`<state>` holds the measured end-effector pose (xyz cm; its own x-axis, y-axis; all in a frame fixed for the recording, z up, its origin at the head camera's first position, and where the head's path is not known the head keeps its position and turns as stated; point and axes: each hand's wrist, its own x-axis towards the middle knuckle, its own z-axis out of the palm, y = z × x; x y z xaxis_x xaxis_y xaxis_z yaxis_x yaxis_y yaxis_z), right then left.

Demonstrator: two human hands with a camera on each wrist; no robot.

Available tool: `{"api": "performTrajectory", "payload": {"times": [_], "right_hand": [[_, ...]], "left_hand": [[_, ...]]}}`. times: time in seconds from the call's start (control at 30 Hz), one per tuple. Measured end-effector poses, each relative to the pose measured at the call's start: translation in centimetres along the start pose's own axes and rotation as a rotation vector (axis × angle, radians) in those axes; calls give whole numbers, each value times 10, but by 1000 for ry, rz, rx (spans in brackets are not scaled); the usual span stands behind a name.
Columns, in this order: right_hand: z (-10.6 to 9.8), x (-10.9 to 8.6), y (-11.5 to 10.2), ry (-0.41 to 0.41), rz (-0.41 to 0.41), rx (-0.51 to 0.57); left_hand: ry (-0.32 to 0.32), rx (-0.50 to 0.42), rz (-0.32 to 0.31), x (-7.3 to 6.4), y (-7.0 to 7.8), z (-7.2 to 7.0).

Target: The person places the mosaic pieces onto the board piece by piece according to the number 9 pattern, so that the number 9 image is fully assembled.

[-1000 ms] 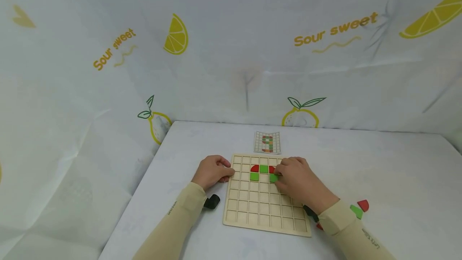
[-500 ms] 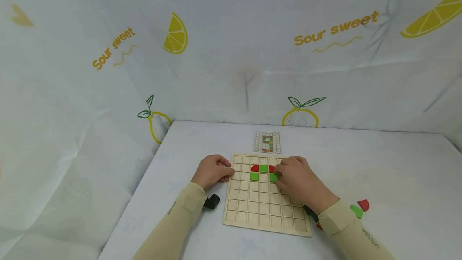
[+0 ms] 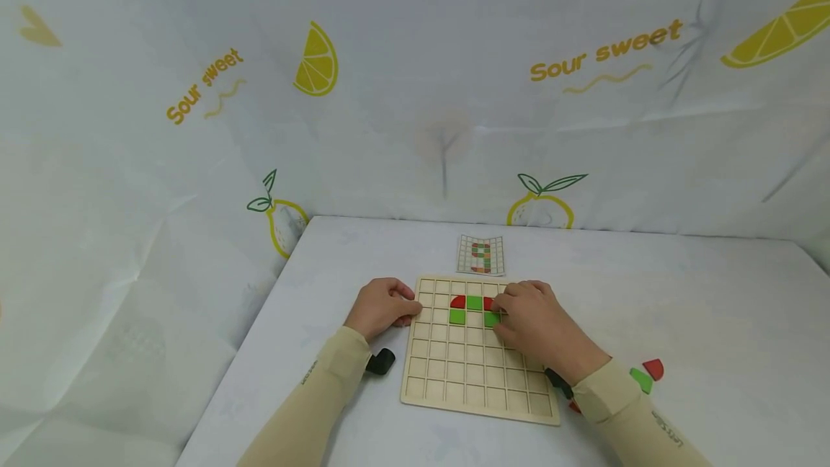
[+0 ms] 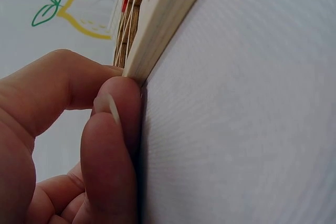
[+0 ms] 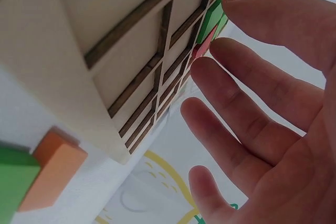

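Note:
A light wooden grid board (image 3: pixel 447 388) lies on the table, with red and green tiles in its upper cells. My left hand (image 3: pixel 382 308) holds the board's left edge; in the left wrist view the thumb (image 4: pixel 79 77) lies over the rim and a fingertip meets its side. My right hand (image 3: pixel 538 323) rests over the board's upper right. In the right wrist view its thumb (image 5: pixel 273 17) touches a green tile (image 5: pixel 212 19), and the forefinger tip is by a red tile (image 5: pixel 202 48). The other fingers are spread loosely. The hand partly hides both tiles in the head view.
A printed pattern card (image 3: pixel 480 256) lies behind the board. Loose red (image 3: pixel 653 369) and green (image 3: pixel 640 380) tiles lie to the right, partly near the forearm. An orange block (image 5: pixel 55 169) and a green block (image 5: pixel 16 179) show beside the board in the right wrist view.

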<state>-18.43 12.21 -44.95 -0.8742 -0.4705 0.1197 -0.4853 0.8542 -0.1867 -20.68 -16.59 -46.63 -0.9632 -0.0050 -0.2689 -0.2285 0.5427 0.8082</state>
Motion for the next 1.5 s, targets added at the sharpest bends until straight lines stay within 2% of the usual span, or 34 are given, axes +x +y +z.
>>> {"api": "performTrajectory", "payload": {"times": [0.5, 0.77, 1.03, 1.2, 1.37, 1.5], "right_hand": [[-5, -1, -2, -15, -7, 14], [-14, -11, 4, -24, 5, 43], [-29, -46, 37, -20, 64, 19], [-33, -71, 64, -66, 164, -8], [-35, -95, 84, -101, 239, -30], [-36, -113, 98, -77, 244, -26]], "left_hand": [[-4, 6, -5, 2, -1, -1], [2, 9, -12, -3, -1, -1], [9, 11, 4, -5, 3, 2], [13, 18, 10, -4, 3, 3], [23, 32, -11, -5, 1, 4], [24, 31, -23, -3, 1, 5]]}}
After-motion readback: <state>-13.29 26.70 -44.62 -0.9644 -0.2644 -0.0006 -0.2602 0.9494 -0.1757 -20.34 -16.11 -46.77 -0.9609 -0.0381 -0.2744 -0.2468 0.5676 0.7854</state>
